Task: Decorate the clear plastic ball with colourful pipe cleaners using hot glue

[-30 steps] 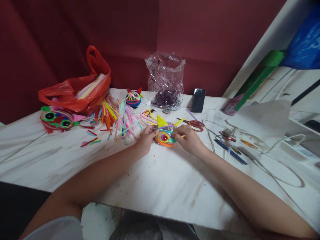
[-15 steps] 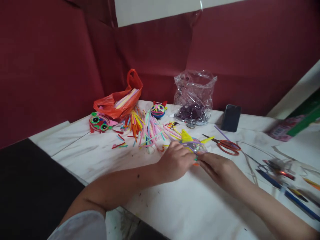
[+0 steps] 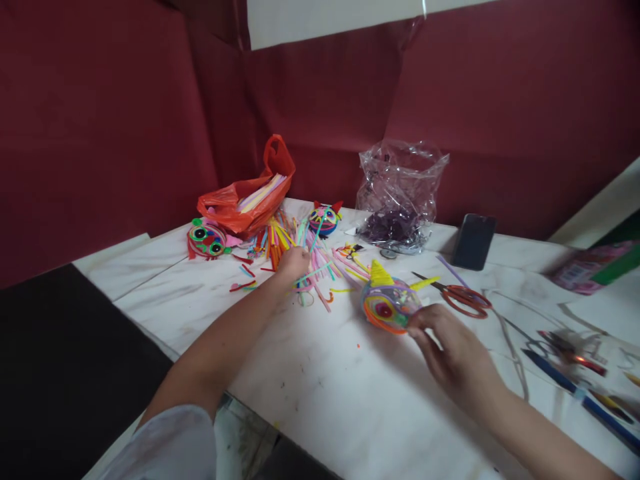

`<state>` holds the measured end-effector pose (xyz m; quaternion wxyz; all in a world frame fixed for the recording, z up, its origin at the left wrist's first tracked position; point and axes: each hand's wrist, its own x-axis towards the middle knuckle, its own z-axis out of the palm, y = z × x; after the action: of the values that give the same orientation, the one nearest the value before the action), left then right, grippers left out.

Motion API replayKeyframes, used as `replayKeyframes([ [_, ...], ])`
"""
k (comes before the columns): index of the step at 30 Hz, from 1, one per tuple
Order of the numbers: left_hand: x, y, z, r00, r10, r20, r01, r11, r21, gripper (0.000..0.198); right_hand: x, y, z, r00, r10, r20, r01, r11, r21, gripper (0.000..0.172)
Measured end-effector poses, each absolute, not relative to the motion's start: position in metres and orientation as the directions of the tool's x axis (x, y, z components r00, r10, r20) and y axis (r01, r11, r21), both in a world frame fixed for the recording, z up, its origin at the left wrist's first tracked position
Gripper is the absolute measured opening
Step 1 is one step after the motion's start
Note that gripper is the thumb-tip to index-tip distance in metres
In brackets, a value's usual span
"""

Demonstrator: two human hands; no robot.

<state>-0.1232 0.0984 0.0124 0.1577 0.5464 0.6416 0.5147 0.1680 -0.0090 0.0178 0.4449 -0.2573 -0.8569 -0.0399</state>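
My right hand (image 3: pixel 445 343) pinches the edge of a clear ball (image 3: pixel 385 305) decorated with coloured pipe cleaners, near a green bit. The ball has a red eye ringed in yellow and two pointed yellow ears. My left hand (image 3: pixel 295 262) is closed in the heap of loose pipe cleaners (image 3: pixel 323 270); its fingertips are partly hidden. Pale green and pink strands stick out around its fingers, one mint strand rising in front of a finished ball with red ears (image 3: pixel 324 219). Another decorated ball with green-ringed eyes (image 3: pixel 206 239) lies at the left.
A red plastic bag (image 3: pixel 240 208) holding more pipe cleaners lies behind the heap. At the back stand a clear bag (image 3: pixel 397 223) with dark purple contents and a phone (image 3: pixel 474 241). Orange-handled scissors (image 3: pixel 465 300), pliers (image 3: pixel 575 353) and a blue tool (image 3: pixel 585 397) lie at the right.
My left hand has left the clear ball and moved left into the heap, where strands now lift. My right hand still holds the ball, whose face now shows.
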Motion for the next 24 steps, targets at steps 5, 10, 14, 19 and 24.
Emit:
replayKeyframes([
  [5, -0.075, 0.054, 0.018, 0.065, 0.795, 0.603, 0.594, -0.517, 0.617, 0.016, 0.151, -0.007, -0.017, -0.331, 0.781, 0.530, 0.424, 0.625, -0.656, 0.030],
  [10, -0.026, 0.003, 0.012, 0.590, 0.520, 0.617, 0.501, -0.836, 0.225, 0.028, 0.149, -0.010, -0.017, -0.208, 0.865, 0.457, 0.205, 0.495, -0.844, 0.032],
  [14, -0.024, 0.002, 0.000, 0.590, 0.478, 0.651, 0.525, -0.839, 0.141, 0.026, 0.149, -0.012, -0.016, -0.180, 0.895, 0.407, 0.166, 0.436, -0.885, 0.030],
  [19, -0.032, 0.010, 0.001, 0.686, 0.401, 0.607, 0.508, -0.861, -0.005, 0.026, 0.149, -0.012, -0.021, -0.182, 0.918, 0.352, 0.147, 0.379, -0.913, 0.027],
  [24, -0.033, 0.006, 0.009, 0.684, 0.357, 0.636, 0.533, -0.840, -0.101, 0.024, 0.152, -0.013, -0.026, -0.206, 0.925, 0.320, 0.122, 0.349, -0.929, 0.022],
])
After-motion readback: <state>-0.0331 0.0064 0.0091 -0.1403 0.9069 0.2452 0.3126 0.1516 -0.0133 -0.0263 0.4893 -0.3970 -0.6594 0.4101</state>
